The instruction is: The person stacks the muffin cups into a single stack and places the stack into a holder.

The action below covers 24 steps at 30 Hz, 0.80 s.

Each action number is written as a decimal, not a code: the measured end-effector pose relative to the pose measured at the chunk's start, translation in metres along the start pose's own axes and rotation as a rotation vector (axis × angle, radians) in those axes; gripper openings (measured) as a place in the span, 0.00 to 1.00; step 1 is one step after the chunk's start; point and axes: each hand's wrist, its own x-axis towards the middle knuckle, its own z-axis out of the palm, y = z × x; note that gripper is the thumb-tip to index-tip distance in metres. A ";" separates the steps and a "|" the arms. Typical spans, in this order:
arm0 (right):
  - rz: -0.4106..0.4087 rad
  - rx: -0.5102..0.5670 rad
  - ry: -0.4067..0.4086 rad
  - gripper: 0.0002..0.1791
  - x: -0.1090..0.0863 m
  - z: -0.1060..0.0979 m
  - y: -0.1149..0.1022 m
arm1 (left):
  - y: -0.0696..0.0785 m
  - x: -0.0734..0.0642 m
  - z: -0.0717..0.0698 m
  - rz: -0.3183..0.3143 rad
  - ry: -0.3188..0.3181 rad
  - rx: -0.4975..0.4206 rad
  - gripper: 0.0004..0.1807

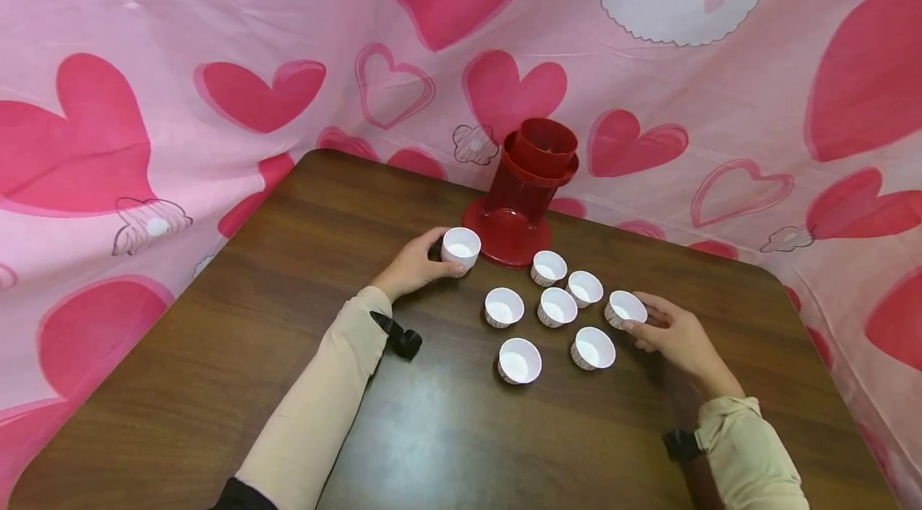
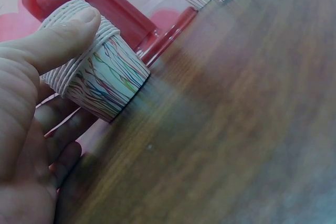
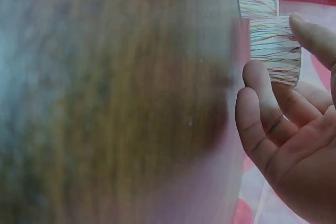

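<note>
Cup stack [image 2: 118,74]: white, multicolored streaked wall, several nested rolled rims; located just left of the red stand [image 1: 515,234]. Left hand [image 1: 414,266]: fingers clamped on the cup stack, thumb across the rims. Single cup [image 1: 625,310]: white interior, similar streaks; located right of the red stand, toward the viewer. Right hand [image 1: 677,338]: fingers pinch the single cup, thumb at the rim.
</note>
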 end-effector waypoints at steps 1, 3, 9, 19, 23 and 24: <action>-0.013 -0.001 0.007 0.35 0.000 0.000 0.000 | 0.000 0.000 0.000 0.000 0.000 0.002 0.41; -0.038 -0.002 0.018 0.33 0.000 -0.001 0.000 | 0.001 0.000 0.000 0.000 0.000 0.005 0.41; -0.054 0.009 0.042 0.33 -0.002 -0.004 -0.007 | 0.002 -0.001 0.000 -0.003 0.002 0.009 0.40; -0.111 -0.014 0.035 0.32 0.000 -0.007 -0.041 | 0.003 -0.002 0.000 0.002 0.003 -0.002 0.41; -0.162 0.004 0.017 0.31 0.004 -0.002 -0.057 | 0.002 -0.002 0.000 0.007 0.005 -0.002 0.40; -0.176 0.016 0.010 0.31 0.005 0.000 -0.061 | 0.002 -0.002 0.001 0.008 0.004 -0.003 0.40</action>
